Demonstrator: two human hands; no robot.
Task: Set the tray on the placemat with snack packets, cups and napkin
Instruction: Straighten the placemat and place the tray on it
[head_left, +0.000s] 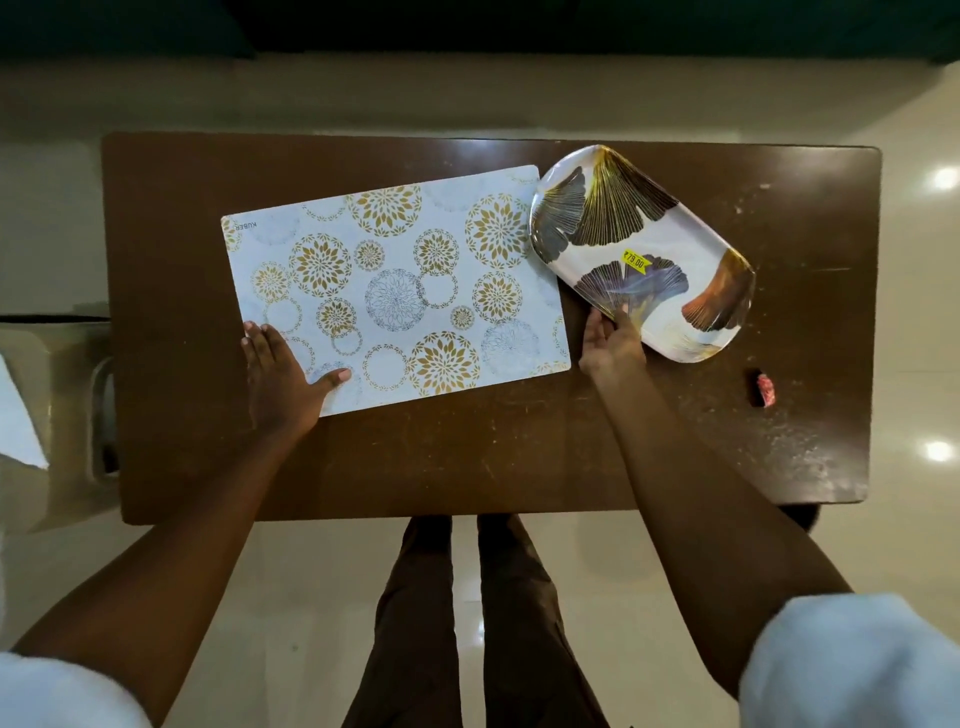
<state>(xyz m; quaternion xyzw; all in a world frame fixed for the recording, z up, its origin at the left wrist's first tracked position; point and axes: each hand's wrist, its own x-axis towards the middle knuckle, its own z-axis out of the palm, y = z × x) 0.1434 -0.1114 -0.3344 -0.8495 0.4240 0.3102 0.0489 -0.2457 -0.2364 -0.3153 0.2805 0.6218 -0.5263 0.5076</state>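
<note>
table (467, 457), tray (691, 244) partly over right hand (610, 343)

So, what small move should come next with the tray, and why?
Probably the right hand, which grips the tray at its near rim, should bring it left onto the placemat. The tray sits mostly over the bare table, only its edge overlapping the placemat, while the left hand presses the placemat's near corner.
</note>
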